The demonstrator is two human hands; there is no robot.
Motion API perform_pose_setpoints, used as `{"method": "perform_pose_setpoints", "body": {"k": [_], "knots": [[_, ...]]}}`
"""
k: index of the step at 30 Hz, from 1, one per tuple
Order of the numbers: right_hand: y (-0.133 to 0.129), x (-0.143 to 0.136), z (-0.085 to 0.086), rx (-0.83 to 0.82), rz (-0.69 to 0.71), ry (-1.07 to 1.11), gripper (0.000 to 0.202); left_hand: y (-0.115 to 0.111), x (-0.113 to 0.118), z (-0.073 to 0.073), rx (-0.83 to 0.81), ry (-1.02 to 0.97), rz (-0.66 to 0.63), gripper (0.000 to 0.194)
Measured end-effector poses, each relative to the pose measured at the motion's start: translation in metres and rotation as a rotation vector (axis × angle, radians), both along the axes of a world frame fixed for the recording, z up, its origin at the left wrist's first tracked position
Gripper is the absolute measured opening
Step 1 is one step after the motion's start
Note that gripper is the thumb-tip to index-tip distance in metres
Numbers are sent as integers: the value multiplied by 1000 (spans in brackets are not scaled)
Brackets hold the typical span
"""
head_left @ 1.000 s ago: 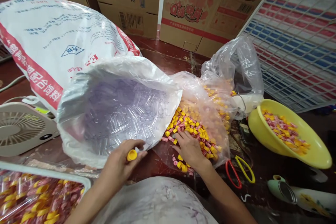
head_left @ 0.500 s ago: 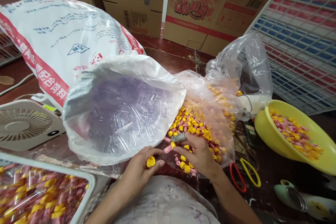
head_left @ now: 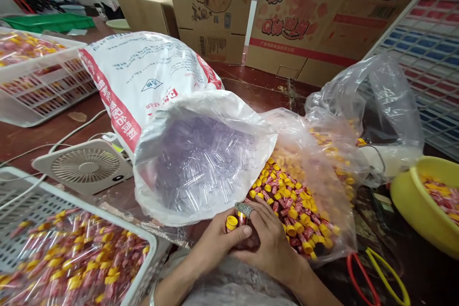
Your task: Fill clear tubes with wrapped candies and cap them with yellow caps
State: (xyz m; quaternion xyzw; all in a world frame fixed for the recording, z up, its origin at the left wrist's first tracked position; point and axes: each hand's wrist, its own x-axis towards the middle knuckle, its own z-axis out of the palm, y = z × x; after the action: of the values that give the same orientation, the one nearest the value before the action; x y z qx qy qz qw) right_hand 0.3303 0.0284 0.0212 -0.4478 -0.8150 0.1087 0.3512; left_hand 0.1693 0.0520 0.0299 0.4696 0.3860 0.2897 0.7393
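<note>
Near the bottom centre, my left hand (head_left: pixel 215 244) is closed round small yellow-capped pieces, one yellow cap (head_left: pixel 231 223) showing between thumb and fingers. My right hand (head_left: pixel 270 236) meets it from the right, fingers curled, with a grey-green covering on one fingertip; a red-and-yellow piece (head_left: pixel 242 218) shows between the hands. Just above lies a white sack (head_left: pixel 150 201), its mouth open on clear plastic tubes (head_left: pixel 201 172). To the right, a clear bag (head_left: pixel 340 220) spills red-and-white pieces with yellow caps (head_left: pixel 287 201).
A white basket (head_left: pixel 152 244) of filled tubes is at lower left, a small fan (head_left: pixel 88 167) behind it. At right are a yellow bowl (head_left: pixel 409 191) and red-and-yellow-handled scissors (head_left: pixel 362 277). Cardboard boxes (head_left: pixel 287 52) stand behind; another basket (head_left: pixel 46 91) is at far left.
The view has shifted left, so things appear further right. My hands have come together, and the red-and-yellow piece that was at my right fingertips is now between them.
</note>
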Motion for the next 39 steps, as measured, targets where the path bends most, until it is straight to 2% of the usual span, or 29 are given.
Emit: {"method": "perform_pose_setpoints", "body": {"k": [1, 3, 5, 7, 8, 10, 12, 14, 17, 20, 22, 24, 26, 28, 31, 34, 35, 37, 39], "knots": [[2, 5, 2, -40, 9, -21, 76, 4, -4, 2, 20, 48, -21, 29], [7, 24, 6, -112, -45, -64, 83, 17, -20, 6, 188, 249, 12, 21], [13, 51, 6, -121, -245, -104, 63, 34, -42, 9, 469, 568, 153, 13], [17, 79, 4, -84, -480, -202, 26, 54, -63, 10, 701, 934, 284, 16], [19, 90, 2, -77, -548, -277, 15, 63, -72, 9, 768, 1115, 262, 19], [20, 102, -1, -121, -571, -430, 11, 75, -81, 7, 829, 1390, 121, 24], [21, 99, -4, -190, -511, -521, 8, 81, -83, 4, 855, 1528, -11, 27], [23, 85, -9, -232, -460, -562, 7, 81, -82, 3, 886, 1557, -44, 29], [26, 65, -18, -247, -452, -582, 20, 75, -80, 2, 912, 1442, 17, 27], [28, 60, -19, -251, -468, -538, 16, 61, -77, 3, 800, 1134, 84, 29], [26, 61, -11, -230, -448, -354, 10, 47, -70, 3, 683, 914, 48, 30], [22, 61, 2, -233, -368, -92, 10, 34, -59, 3, 594, 750, -37, 27], [16, 57, 15, -305, -235, 134, 9, 24, -46, 4, 531, 655, -118, 25], [11, 50, 26, -421, -126, 256, 8, 18, -36, 6, 482, 600, -162, 23], [9, 39, 34, -471, -60, 231, 6, 15, -27, 10, 412, 519, -183, 23], [10, 31, 37, -375, 22, 174, 11, 13, -23, 13, 311, 384, -162, 24], [10, 29, 36, -334, 51, 161, 18, 12, -22, 13, 269, 326, -138, 24], [9, 23, 31, -244, 69, 98, 52, 10, -18, 13, 169, 195, -75, 27], [7, 15, 22, -126, 23, 39, 73, 9, -13, 10, 64, 87, -15, 29]]}}
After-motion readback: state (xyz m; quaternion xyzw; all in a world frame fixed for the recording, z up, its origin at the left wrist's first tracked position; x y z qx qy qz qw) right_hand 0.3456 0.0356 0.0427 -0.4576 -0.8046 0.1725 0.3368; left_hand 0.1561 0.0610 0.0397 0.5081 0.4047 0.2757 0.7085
